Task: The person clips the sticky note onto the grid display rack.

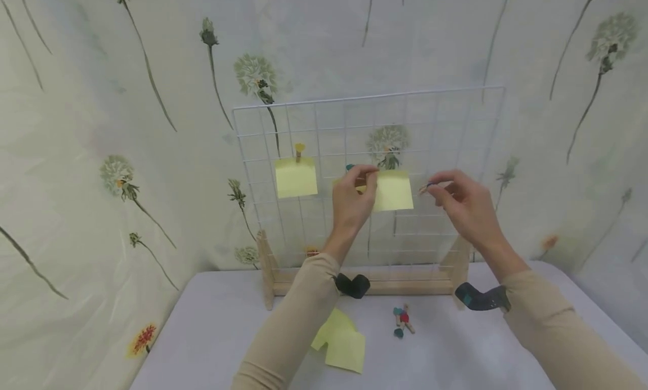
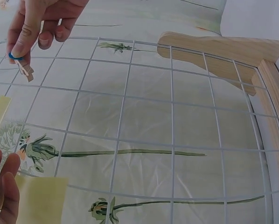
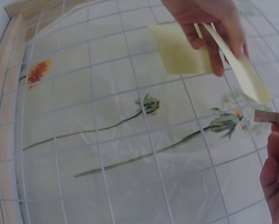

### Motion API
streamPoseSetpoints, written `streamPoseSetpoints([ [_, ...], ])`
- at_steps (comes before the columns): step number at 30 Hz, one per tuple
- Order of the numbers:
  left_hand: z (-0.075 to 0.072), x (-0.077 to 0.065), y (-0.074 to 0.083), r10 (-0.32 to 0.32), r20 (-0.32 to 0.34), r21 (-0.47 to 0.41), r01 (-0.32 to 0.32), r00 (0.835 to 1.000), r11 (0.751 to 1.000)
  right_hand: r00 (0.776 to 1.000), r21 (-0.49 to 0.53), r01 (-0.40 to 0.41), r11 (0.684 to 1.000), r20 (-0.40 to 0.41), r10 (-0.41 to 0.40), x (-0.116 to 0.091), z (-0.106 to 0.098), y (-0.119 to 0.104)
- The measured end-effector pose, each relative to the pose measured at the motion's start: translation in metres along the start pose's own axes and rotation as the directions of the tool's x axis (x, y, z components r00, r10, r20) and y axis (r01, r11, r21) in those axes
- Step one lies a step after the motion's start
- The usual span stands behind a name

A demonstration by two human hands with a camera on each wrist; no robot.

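My left hand [image 1: 354,196] pinches a yellow sticky note [image 1: 395,191] by its left edge, in front of a white wire grid [image 1: 346,125]. To the right of that note, my right hand [image 1: 466,204] holds a small wooden clothespin [image 1: 424,188] between thumb and fingertips. The left wrist view shows a blue piece on this clothespin [image 2: 25,67]. Its wooden tip points toward the held note [image 3: 251,88] in the right wrist view, with a gap between them. Another sticky note [image 3: 179,51] lies against the grid behind my left hand, mostly hidden in the head view.
One more sticky note [image 1: 296,178] hangs at the grid's left from a clothespin with a yellow top [image 1: 299,149]. Wooden feet and a crossbar [image 1: 405,287] support the grid. Loose sticky notes [image 1: 346,348] and several small clothespins [image 1: 403,318] lie on the white table [image 1: 212,322].
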State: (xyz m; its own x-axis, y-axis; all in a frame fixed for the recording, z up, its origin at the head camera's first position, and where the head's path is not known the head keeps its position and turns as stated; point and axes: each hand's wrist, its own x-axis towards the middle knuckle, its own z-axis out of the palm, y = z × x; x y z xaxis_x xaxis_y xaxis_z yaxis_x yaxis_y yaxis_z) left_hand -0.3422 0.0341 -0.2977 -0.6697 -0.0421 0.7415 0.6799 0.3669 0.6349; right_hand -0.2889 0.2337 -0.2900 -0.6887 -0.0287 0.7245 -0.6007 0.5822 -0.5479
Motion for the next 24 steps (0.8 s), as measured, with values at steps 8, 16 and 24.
streamPoseSetpoints([
  [8, 0.003, 0.004, 0.003, 0.019, 0.022, 0.022, -0.02, 1.0, 1.0, 1.0, 0.021, -0.006, 1.0, -0.011, 0.007, 0.004, -0.005, -0.026],
  [16, 0.006, 0.01, 0.008, 0.046, 0.013, 0.064, -0.047, 0.999, 0.997, 1.0, 0.06, 0.011, 0.998, 0.004, -0.012, 0.013, -0.007, -0.031],
  [24, 0.008, 0.015, 0.012, 0.075, 0.001, 0.081, -0.075, 0.997, 0.994, 1.0, 0.076, -0.011, 0.997, 0.006, 0.011, 0.02, -0.006, -0.032],
])
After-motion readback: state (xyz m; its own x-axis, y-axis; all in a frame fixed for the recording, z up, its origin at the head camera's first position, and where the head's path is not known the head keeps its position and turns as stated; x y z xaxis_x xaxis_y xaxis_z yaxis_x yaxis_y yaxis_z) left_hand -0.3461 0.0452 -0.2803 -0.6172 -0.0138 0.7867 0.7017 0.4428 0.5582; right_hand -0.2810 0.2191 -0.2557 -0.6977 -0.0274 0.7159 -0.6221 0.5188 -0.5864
